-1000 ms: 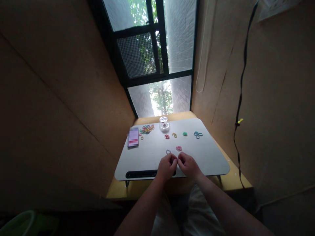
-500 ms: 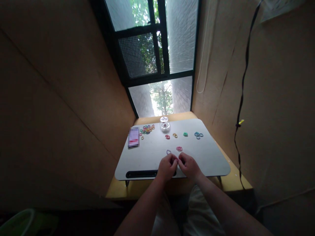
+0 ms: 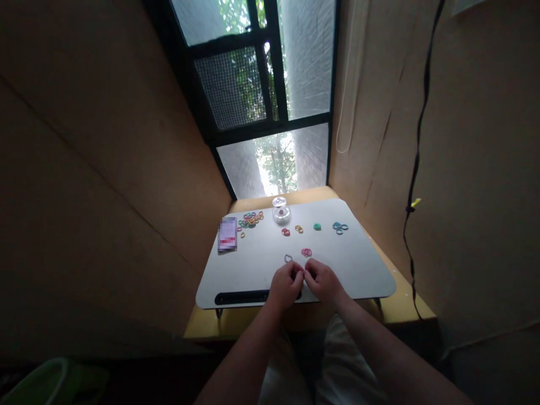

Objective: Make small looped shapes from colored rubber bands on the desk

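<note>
My left hand (image 3: 287,283) and my right hand (image 3: 323,279) meet above the near side of a white lap table (image 3: 253,270). Fingers of both are pinched together, tip to tip; whatever lies between them is too small to make out. Just beyond the left fingers is a pale purple band (image 3: 288,258). A clump of pink bands (image 3: 306,252) lies past the right fingers. Farther back, small groups of red bands (image 3: 286,232), yellow bands (image 3: 298,229), green bands (image 3: 317,226) and blue bands (image 3: 340,227) form a row.
A mixed pile of coloured bands (image 3: 251,220) lies at back left, beside a phone (image 3: 227,234). A clear round container (image 3: 281,214) stands at the back. A black slot (image 3: 240,297) runs along the near edge. A dark cable (image 3: 415,163) hangs at right.
The whole view has shifted slightly with my head. Both hands keep their pinched pose at almost the same spot, and the bands lie as before.
</note>
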`<state>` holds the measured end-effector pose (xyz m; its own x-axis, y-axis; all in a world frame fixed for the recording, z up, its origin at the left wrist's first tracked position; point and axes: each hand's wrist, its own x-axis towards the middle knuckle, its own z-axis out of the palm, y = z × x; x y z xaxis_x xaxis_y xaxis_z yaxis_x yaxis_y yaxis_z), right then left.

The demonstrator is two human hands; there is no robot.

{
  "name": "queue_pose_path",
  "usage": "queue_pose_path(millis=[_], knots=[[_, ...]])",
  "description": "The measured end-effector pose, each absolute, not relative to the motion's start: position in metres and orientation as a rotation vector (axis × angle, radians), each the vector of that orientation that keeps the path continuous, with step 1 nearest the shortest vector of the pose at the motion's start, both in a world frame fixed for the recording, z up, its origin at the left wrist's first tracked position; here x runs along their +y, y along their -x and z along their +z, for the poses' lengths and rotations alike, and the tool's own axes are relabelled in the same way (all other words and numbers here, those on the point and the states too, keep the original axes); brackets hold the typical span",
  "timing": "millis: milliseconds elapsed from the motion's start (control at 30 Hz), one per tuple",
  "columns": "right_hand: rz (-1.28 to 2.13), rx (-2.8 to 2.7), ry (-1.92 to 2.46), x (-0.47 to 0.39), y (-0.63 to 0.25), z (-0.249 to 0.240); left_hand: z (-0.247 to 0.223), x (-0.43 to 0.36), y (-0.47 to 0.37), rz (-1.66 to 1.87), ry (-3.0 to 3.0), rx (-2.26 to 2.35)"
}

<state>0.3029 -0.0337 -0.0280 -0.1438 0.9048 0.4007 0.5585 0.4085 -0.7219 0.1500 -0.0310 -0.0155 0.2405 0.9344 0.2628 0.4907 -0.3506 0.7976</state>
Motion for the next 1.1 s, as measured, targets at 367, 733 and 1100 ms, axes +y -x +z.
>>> queue_pose_path(millis=[367,733,1100], knots=[[0.576,-1.806,1.236,-0.0329,-0.3046,-0.0228,-0.0121,-0.0297,-0.1513,0.966,-1.966,1.339],[0.579,-1.79,1.238,-0.0359,-0.3039,-0.0239,-0.0151,-0.031,-0.1502,0.986,-1.934,1.309],[0.544,-1.8,1.219,-0.037,-0.303,-0.0248,-0.0174,-0.032,-0.1489,0.998,-1.941,1.297]])
